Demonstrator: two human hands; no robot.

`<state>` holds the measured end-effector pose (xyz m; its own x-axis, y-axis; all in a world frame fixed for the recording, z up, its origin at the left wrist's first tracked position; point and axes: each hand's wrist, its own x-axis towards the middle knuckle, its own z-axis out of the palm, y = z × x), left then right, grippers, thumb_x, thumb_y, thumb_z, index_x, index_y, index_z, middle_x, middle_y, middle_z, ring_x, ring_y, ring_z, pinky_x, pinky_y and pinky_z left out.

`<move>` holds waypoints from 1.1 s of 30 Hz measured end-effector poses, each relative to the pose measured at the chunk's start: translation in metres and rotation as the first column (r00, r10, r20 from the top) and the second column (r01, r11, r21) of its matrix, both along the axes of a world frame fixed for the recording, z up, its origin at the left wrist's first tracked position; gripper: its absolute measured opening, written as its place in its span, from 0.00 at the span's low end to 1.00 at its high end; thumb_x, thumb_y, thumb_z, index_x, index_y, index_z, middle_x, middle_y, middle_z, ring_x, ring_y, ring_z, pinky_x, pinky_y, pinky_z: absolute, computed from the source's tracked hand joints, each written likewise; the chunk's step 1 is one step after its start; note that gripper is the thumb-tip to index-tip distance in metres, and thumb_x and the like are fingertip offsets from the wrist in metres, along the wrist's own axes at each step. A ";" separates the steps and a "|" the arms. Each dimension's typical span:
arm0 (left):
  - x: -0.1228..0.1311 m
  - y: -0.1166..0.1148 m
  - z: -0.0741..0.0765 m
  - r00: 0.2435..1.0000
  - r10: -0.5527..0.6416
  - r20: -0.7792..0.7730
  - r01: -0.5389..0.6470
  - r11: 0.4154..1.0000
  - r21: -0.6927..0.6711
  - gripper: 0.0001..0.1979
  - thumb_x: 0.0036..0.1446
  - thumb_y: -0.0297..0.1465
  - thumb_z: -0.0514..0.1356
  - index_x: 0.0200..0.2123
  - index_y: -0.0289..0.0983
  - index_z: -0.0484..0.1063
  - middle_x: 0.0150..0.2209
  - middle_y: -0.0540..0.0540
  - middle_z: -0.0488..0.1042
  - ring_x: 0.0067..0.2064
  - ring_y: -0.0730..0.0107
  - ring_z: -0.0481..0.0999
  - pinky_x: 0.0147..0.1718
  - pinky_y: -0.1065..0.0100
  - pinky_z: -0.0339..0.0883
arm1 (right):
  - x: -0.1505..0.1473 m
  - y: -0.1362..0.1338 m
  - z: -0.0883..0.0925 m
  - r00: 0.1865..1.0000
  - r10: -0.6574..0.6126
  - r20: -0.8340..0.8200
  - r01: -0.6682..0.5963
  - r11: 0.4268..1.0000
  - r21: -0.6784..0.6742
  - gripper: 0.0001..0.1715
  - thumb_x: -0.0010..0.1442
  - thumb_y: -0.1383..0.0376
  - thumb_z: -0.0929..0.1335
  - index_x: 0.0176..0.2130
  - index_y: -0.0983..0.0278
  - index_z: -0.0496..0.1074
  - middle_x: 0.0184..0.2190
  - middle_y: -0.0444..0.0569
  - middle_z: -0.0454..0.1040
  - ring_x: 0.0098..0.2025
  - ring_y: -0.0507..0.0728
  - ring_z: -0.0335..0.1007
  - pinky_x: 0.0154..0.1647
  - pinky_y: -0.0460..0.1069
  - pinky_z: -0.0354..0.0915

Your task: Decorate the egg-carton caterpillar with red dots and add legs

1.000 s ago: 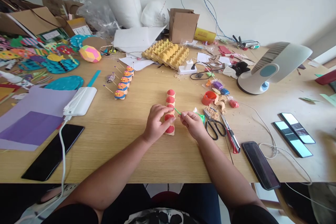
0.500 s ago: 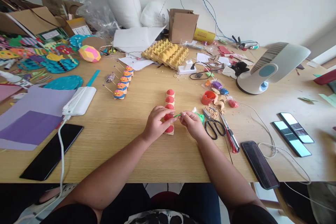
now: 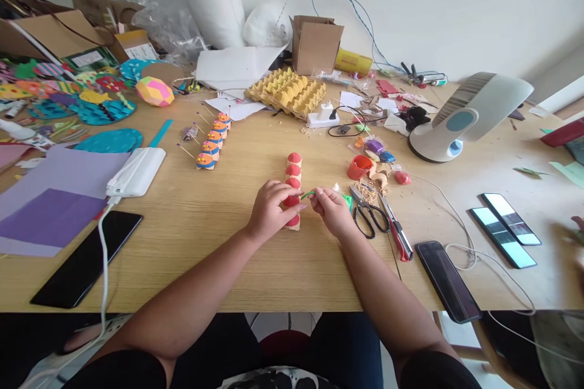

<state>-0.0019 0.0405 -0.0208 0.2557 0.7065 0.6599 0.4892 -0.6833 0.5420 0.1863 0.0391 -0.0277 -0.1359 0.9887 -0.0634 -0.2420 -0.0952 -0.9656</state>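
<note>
A thin green strip (image 3: 309, 194) runs between my two hands, over the egg-carton strip with red domes (image 3: 294, 171) lying lengthwise on the table. My right hand (image 3: 329, 205) pinches the strip's right end between thumb and fingers. On the other side, my left hand (image 3: 276, 206) is beside the red-domed piece, its thumb and fingers apart around the strip's left end; whether they touch it I cannot tell. A green clay packet (image 3: 348, 201) lies partly hidden behind my right hand. Farther left sits an orange and blue carton caterpillar (image 3: 213, 141) with pins stuck in it.
Scissors (image 3: 370, 219), a red cutter (image 3: 401, 240) and a phone (image 3: 448, 279) lie right of my right arm. Behind them are a red cup (image 3: 360, 166) and clay packets. A yellow egg tray (image 3: 289, 94), fan (image 3: 465, 118), power bank (image 3: 137, 173) and black tablet (image 3: 86, 259) surround the work area.
The green strip now arches slightly upward between my hands, and my right fingers have shifted a little. The whole view has moved slightly.
</note>
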 end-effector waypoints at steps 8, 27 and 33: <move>0.001 0.000 0.000 0.999 0.033 0.035 -0.033 0.999 0.007 0.04 0.62 0.32 0.65 0.39 0.41 0.80 0.37 0.46 0.82 0.39 0.63 0.75 0.42 0.59 0.69 | -0.001 0.000 0.001 0.996 0.069 -0.064 -0.068 0.998 0.014 0.27 0.57 0.42 0.72 0.27 0.63 0.73 0.23 0.42 0.64 0.22 0.48 0.48 0.24 0.48 0.45; -0.003 0.002 0.002 0.997 0.076 -0.001 -0.076 0.997 -0.018 0.15 0.71 0.36 0.52 0.34 0.40 0.74 0.34 0.45 0.78 0.39 0.62 0.74 0.42 0.59 0.68 | 0.000 -0.001 0.003 0.976 0.070 0.205 -0.098 0.987 0.127 0.33 0.58 0.36 0.67 0.28 0.62 0.76 0.22 0.44 0.65 0.24 0.51 0.54 0.26 0.49 0.50; -0.002 0.002 0.001 0.993 0.107 -0.051 -0.107 0.994 0.003 0.14 0.71 0.35 0.50 0.34 0.40 0.71 0.33 0.46 0.76 0.38 0.62 0.73 0.41 0.60 0.65 | -0.001 -0.001 0.004 0.974 0.070 0.215 -0.102 0.985 0.140 0.34 0.59 0.36 0.67 0.24 0.61 0.71 0.21 0.44 0.64 0.25 0.52 0.55 0.27 0.50 0.51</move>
